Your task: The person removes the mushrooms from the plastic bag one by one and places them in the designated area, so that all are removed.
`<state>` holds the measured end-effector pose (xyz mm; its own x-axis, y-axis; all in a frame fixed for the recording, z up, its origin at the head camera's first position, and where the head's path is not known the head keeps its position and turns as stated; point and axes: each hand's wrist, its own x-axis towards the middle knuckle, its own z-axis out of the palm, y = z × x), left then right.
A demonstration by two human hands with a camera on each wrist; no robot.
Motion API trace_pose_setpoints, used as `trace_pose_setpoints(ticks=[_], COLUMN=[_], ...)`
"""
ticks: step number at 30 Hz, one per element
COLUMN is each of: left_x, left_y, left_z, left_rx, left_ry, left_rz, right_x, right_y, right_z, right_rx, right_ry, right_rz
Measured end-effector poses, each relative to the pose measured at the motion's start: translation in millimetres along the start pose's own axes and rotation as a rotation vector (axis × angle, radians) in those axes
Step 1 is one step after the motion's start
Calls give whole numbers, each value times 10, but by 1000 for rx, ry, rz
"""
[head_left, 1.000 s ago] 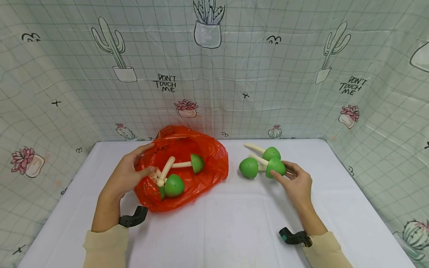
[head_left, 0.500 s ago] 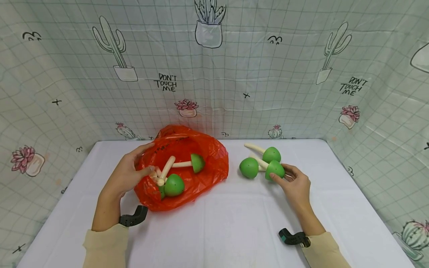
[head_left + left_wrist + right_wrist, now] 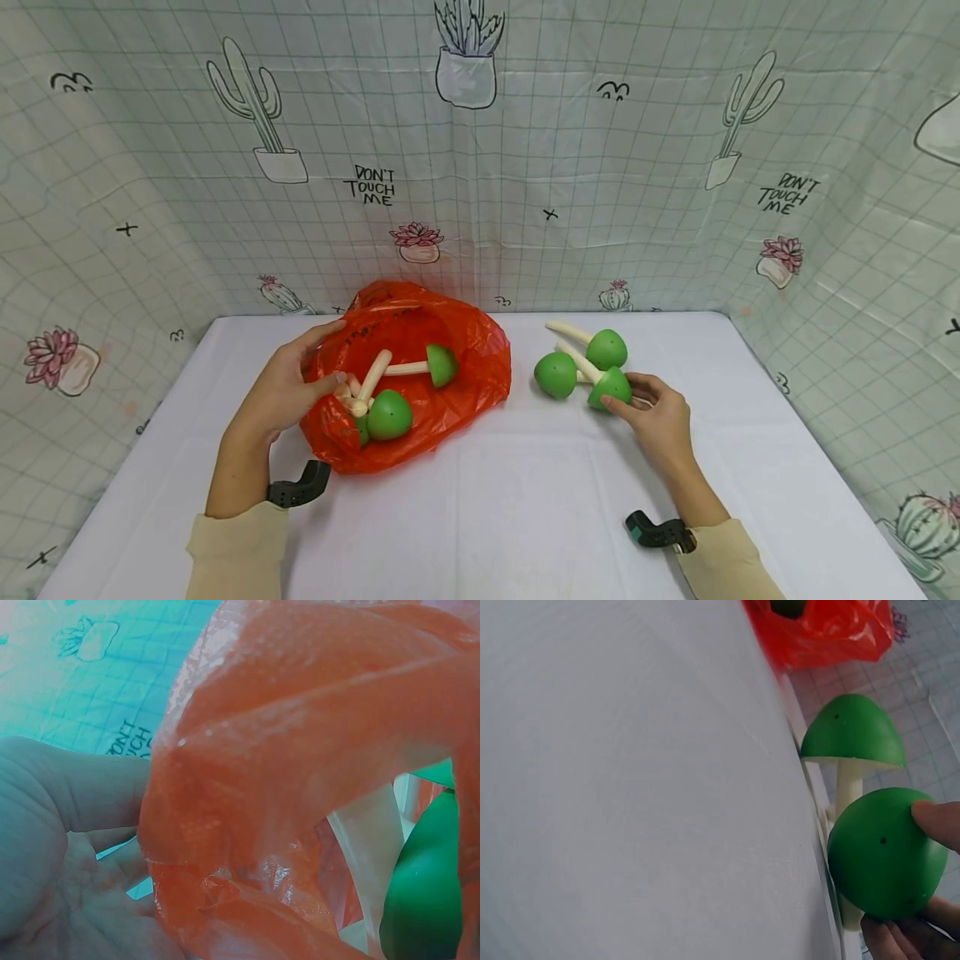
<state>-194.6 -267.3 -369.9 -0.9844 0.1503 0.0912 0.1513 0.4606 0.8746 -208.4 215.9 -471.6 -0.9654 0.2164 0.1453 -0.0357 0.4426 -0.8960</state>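
My left hand [image 3: 279,390] grips the near-left edge of a red plastic bag [image 3: 476,354], thumb over the rim and fingers behind it. Toy mushrooms with green caps and pale stems lie in the bag, among them one mushroom [image 3: 442,366] with its stem pointing left. On the right, my right hand [image 3: 663,423] pinches the green cap of a toy mushroom [image 3: 611,388] between thumb and fingers; its stem slants up and left. Close by lie a second mushroom [image 3: 556,375] and a third mushroom [image 3: 607,348]. In the left wrist view the bag film [image 3: 240,765] hides most of the contents.
A white cloth covers the table [image 3: 465,533]. Behind and beside it hangs a gridded curtain [image 3: 510,150] with cactus drawings. Dark camera mounts sit on both wrists, below beige sleeves [image 3: 238,550].
My right hand has moved slightly left and toward the near edge, tilting the gripped mushroom so its cap sits lower. The left hand and the bag have stayed in place.
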Motion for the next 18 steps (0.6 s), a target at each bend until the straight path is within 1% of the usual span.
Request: trace_pose_setpoints(ticks=[11, 18], left_x=[6, 0], left_y=[22, 20], left_z=[1, -5], left_rx=[-9, -7], left_ry=[-3, 0], left_rz=[-14, 1], right_x=[10, 0], right_y=[-46, -52], right_z=[-51, -78], right_rx=[-23, -45], right_ry=[-57, -89], right_rz=[32, 41])
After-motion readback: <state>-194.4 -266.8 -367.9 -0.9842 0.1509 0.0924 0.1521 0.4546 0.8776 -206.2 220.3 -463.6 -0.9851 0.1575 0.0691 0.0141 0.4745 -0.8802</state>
